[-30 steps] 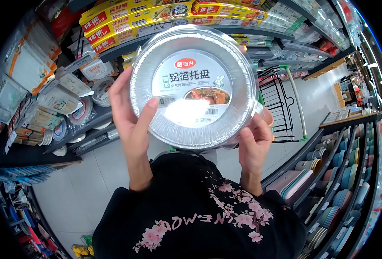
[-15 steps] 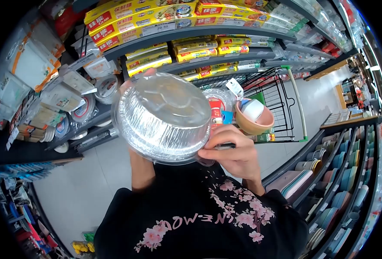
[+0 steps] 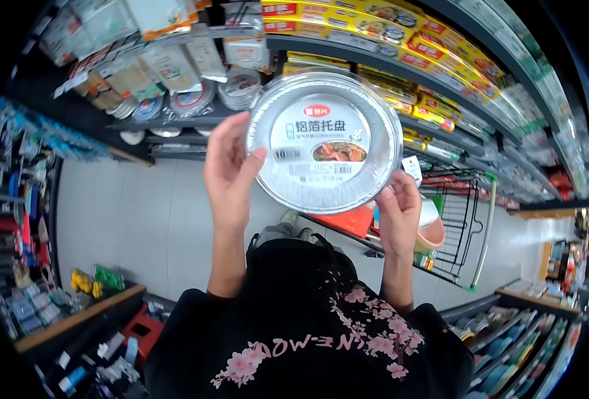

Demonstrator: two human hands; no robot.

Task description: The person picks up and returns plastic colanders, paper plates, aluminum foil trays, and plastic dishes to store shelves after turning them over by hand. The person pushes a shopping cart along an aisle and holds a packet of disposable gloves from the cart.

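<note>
A round pack of aluminum foil trays (image 3: 288, 179) is held up in front of me, its labelled face turned toward the camera. The label shows a red logo, Chinese text and a food picture. My left hand (image 3: 233, 156) grips the pack's left rim, thumb on the face and fingers behind. At the lower right rim, my right hand (image 3: 401, 203) pinches the edge between thumb and fingers. Both hands' fingers are partly hidden behind the pack.
A wire shopping cart (image 3: 464, 219) stands to the right, holding a pinkish bowl (image 3: 431, 233) and a red package (image 3: 348, 221). Ahead, shelves carry yellow boxes (image 3: 348, 20) and packaged disposables (image 3: 171, 63). More shelving (image 3: 521, 352) with dishes is at lower right.
The foil tray pack has been turned from its side and base to its labelled face. My view has swung left, and both hands now hold opposite sides of the rim.
</note>
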